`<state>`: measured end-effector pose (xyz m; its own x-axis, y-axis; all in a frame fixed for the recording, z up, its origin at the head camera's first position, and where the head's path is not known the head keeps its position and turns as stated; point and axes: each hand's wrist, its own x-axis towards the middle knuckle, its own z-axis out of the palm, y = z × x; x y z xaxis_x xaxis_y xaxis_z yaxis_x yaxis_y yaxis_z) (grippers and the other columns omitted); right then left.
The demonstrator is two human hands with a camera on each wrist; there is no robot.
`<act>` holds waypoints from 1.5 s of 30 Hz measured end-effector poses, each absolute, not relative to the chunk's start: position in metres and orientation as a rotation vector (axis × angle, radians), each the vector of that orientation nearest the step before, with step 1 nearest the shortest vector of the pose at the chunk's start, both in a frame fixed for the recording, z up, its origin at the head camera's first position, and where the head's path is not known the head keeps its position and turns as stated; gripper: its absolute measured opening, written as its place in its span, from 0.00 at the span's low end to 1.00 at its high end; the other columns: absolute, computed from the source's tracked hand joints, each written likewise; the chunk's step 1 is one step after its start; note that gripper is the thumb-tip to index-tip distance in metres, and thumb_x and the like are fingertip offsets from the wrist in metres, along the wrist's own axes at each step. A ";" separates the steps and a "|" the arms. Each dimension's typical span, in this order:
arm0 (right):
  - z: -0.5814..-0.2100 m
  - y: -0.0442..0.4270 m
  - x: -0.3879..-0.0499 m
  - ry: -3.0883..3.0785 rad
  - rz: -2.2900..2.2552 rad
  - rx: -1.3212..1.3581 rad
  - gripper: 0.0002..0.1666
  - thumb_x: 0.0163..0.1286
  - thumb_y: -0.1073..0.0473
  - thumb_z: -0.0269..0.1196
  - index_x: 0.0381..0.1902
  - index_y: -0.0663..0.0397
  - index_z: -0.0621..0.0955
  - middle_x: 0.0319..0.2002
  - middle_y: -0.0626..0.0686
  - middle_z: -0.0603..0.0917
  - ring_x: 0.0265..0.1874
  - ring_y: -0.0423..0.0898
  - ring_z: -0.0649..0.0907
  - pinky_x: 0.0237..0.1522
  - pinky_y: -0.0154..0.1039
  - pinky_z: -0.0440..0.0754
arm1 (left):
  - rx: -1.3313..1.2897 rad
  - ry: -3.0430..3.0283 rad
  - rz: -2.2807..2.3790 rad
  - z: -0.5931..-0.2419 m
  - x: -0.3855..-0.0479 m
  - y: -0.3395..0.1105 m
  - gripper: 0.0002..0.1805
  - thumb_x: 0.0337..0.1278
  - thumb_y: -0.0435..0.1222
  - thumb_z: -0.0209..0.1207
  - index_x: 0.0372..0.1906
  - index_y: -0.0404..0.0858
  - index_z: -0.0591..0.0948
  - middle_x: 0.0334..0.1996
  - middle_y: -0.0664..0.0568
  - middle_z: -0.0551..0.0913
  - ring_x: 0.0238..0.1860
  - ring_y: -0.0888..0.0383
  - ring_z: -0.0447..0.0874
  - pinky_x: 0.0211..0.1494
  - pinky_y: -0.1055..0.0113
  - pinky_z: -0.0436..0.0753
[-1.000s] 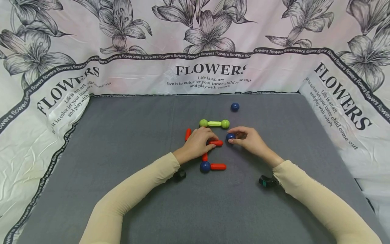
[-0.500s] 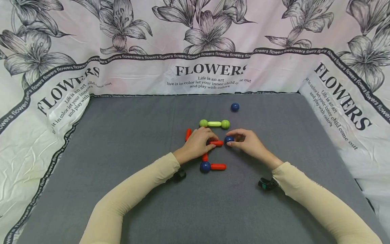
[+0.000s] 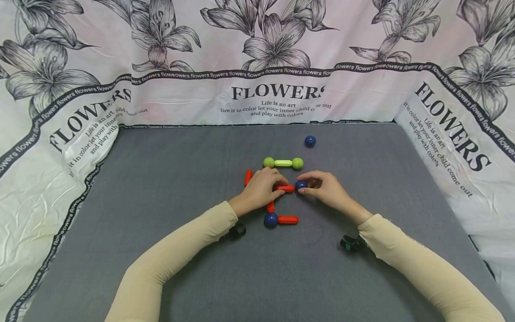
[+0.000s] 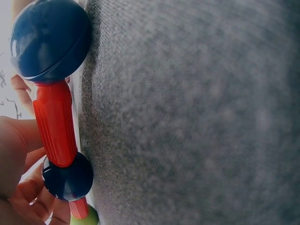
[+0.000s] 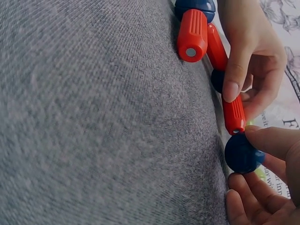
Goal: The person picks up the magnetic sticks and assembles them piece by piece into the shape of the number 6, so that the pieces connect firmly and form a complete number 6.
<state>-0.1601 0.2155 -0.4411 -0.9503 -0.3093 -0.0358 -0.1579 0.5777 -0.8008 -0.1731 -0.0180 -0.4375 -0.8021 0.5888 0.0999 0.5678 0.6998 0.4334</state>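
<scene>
Blue ball (image 3: 301, 185) sits between the thumb and fingertips of the right hand (image 3: 325, 186), which pinches it by its sides, just off the tip of a red rod (image 3: 286, 188); whether they touch cannot be told. The left hand (image 3: 262, 187) pinches that rod between thumb and finger. The ball looks light, hard and glossy, so it may roll or slip; opposite sides seem the best hold, leaving the face toward the rod bare. Under the left fingers a second blue ball (image 4: 68, 176) is mostly hidden. Nearer the person, a linking red rod (image 3: 270, 207) runs to a near blue ball (image 3: 271, 220) with a lower red rod (image 3: 288, 220). Just beyond the left fingertips, a green rod (image 3: 283, 163) with green balls (image 3: 297, 163) crowds the far side. Well past the right fingers lies a spare blue ball (image 3: 310, 141).
</scene>
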 end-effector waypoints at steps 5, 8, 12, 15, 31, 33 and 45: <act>-0.443 0.214 -0.161 2.630 -1.309 -0.389 0.22 0.61 0.54 0.72 0.53 0.51 0.84 0.42 0.57 0.86 0.34 0.43 0.81 0.32 0.30 0.76 | 0.970 2.846 0.715 -0.438 -0.173 -0.018 0.13 0.60 0.42 0.67 0.50 0.49 0.86 0.45 0.56 0.84 0.50 0.57 0.76 0.52 0.61 0.76; -0.443 0.214 -0.161 2.638 -1.294 -0.383 0.22 0.62 0.55 0.72 0.54 0.52 0.84 0.43 0.57 0.86 0.34 0.43 0.80 0.32 0.31 0.76 | 0.970 2.845 0.723 -0.438 -0.173 -0.018 0.14 0.60 0.41 0.67 0.50 0.49 0.86 0.46 0.56 0.85 0.51 0.57 0.76 0.53 0.61 0.76; -0.442 0.214 -0.160 2.636 -1.288 -0.381 0.22 0.62 0.55 0.72 0.54 0.52 0.84 0.42 0.57 0.86 0.34 0.43 0.80 0.33 0.30 0.76 | 0.966 2.844 0.724 -0.438 -0.173 -0.018 0.13 0.60 0.41 0.67 0.50 0.49 0.86 0.46 0.56 0.85 0.51 0.57 0.76 0.53 0.61 0.76; -0.441 0.214 -0.160 2.630 -1.297 -0.388 0.22 0.62 0.53 0.72 0.53 0.51 0.84 0.42 0.56 0.85 0.34 0.43 0.80 0.33 0.31 0.76 | 0.966 2.842 0.722 -0.437 -0.173 -0.018 0.13 0.60 0.41 0.67 0.50 0.49 0.86 0.46 0.56 0.85 0.51 0.57 0.76 0.54 0.60 0.76; -0.443 0.215 -0.161 2.635 -1.278 -0.391 0.22 0.62 0.55 0.72 0.54 0.52 0.83 0.41 0.57 0.85 0.34 0.42 0.79 0.33 0.30 0.76 | 0.812 2.765 1.121 -0.419 -0.151 -0.033 0.14 0.61 0.40 0.66 0.50 0.43 0.85 0.46 0.52 0.83 0.48 0.53 0.77 0.51 0.62 0.78; -0.439 0.213 -0.159 2.628 -1.283 -0.386 0.22 0.63 0.57 0.71 0.54 0.55 0.83 0.42 0.58 0.85 0.35 0.42 0.79 0.33 0.29 0.76 | 0.754 2.731 1.206 -0.415 -0.143 -0.036 0.14 0.60 0.40 0.67 0.50 0.42 0.84 0.45 0.50 0.83 0.47 0.52 0.78 0.50 0.62 0.79; -0.400 0.199 -0.143 2.599 -1.266 -0.387 0.21 0.64 0.63 0.69 0.54 0.63 0.82 0.42 0.64 0.84 0.35 0.44 0.79 0.33 0.28 0.75 | 0.469 2.556 1.462 -0.423 -0.092 -0.052 0.19 0.54 0.41 0.71 0.49 0.39 0.81 0.44 0.49 0.82 0.37 0.62 0.81 0.41 0.73 0.82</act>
